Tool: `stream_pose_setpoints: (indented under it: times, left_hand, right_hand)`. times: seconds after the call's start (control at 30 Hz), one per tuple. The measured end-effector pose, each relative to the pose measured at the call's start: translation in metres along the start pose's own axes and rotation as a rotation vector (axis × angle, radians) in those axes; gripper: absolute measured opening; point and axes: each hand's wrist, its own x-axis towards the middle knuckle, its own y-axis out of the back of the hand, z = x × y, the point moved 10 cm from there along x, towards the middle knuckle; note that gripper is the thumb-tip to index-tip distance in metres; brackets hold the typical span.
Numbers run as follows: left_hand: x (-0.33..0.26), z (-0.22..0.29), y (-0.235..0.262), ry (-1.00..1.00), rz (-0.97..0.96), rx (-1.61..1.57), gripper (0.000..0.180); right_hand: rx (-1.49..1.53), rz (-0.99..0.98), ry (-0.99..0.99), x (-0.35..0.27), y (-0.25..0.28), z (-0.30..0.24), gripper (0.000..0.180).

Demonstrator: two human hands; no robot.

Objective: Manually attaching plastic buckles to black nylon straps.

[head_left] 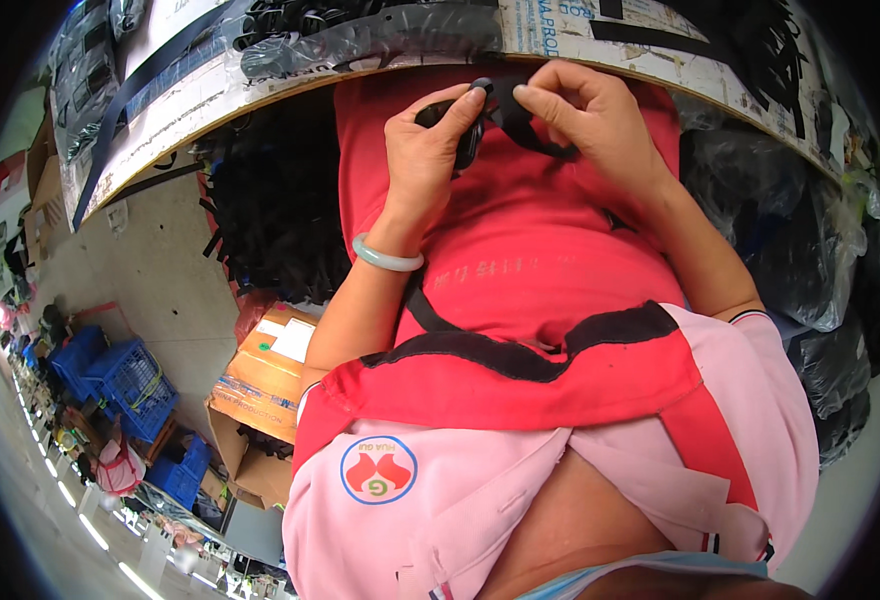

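Fingers: left hand (428,150) pinches black buckle (467,135); right hand (585,115) pinches black strap (530,135).
Strap axis: runs from buckle rightward and down, under right fingers.
Place: just below workbench edge (260,88), over red apron (520,260).
Nearer: both hands touching.

Pretty bright, even light overall, colours pop, especially the red apron (520,250). Light seems to come from rows of ceiling strip lights (70,500), which show as white streaks at lower left. Heavy fisheye: the counter (190,100) edge bows into an arc, and the corners go fully black. Under the counter's edge it's deep shadow, so the black stuff there is probably bagged straps, hard to tell. Plastic wrap (360,40) on top catches some glare. Centre is sharp, rim gets soft.
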Motion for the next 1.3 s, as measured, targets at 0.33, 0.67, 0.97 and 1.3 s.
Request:
stream_pose_setpoints:
  times: [0.33,0.67,0.97,1.3]
  left_hand:
    - [-0.011,0.012,-0.001,-0.162,-0.061,0.189,0.017]
    - [-0.054,0.049,0.038,-0.103,-0.139,0.433,0.014]
    - [-0.132,0.12,0.233,-0.259,0.531,0.845,0.025]
    - [-0.054,-0.005,0.028,-0.039,-0.245,0.258,0.014]
  right_hand:
    - [0.036,-0.111,-0.365,0.003,-0.017,0.06,0.025]
    - [0.217,-0.308,-0.406,0.015,-0.049,0.071,0.023]
    - [-0.063,-0.37,-0.253,0.014,-0.066,0.059,0.016]
    - [-0.253,-0.501,0.052,0.007,-0.108,0.019,0.017]
